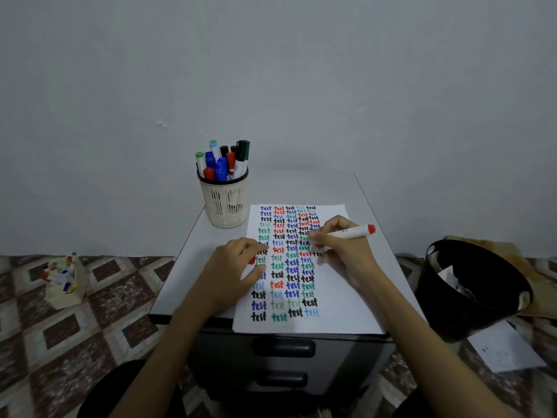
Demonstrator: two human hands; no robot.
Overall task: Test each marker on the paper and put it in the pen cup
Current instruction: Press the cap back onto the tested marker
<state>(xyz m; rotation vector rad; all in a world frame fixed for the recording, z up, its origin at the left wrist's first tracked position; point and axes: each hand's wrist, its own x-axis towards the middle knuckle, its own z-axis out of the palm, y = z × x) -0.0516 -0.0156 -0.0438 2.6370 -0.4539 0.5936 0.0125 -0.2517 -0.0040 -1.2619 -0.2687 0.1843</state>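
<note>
The testing step is in hand. The right hand (340, 245) grips one marker (349, 233) in a writing hold, thumb and fingers closed round the barrel near the tip. The red rear end points away to the right. The tip is hidden behind the fingers and sits over the right edge of the written columns on the paper (340, 297). The left hand (232, 267) rests on the sheet's left side and steadies it, its fingers curled round a small red cap (252, 260).

The next move, by this reading, calls for lifting the tip, pushing the cap back on with the left hand, and carrying the marker to the pen cup (224, 206). The cup stands just beyond the sheet's far left corner on the cabinet (211, 245). It is crowded, so the marker needs a gap to slide into.

The count is one marker in hand, one sheet under the hands and one cup. The cup holds eleven markers, as far as the tight cluster allows a count: four blue or light blue, two red, two green and three dark. On the floor are one box (64, 282) of further markers at the left, and one black bin (470, 285) and one loose sheet (509, 351) at the right.
</note>
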